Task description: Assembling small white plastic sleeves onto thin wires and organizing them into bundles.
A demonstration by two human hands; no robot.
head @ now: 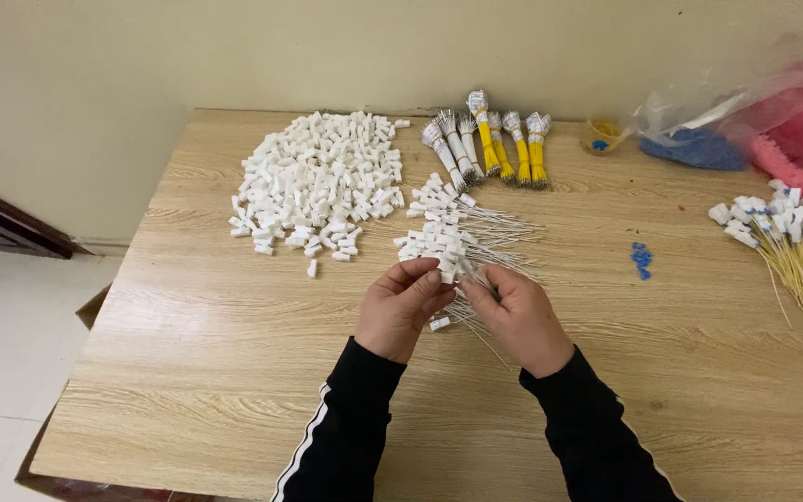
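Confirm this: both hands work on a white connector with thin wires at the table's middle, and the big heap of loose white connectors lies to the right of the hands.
Not quite. The head view shows the heap of loose white connectors lying up and to the left of the hands, not the right. The rest holds: left hand and right hand meet on a white connector with thin wires.

Clear plastic bags [745, 107] of blue and pink pieces lie crumpled at the table's [188, 372] far right corner.

I count two hands, six wire bundles [490, 144] by the wall, three bags [755, 125], one small cup [603, 135], and white connectors [322, 181] too many to count.
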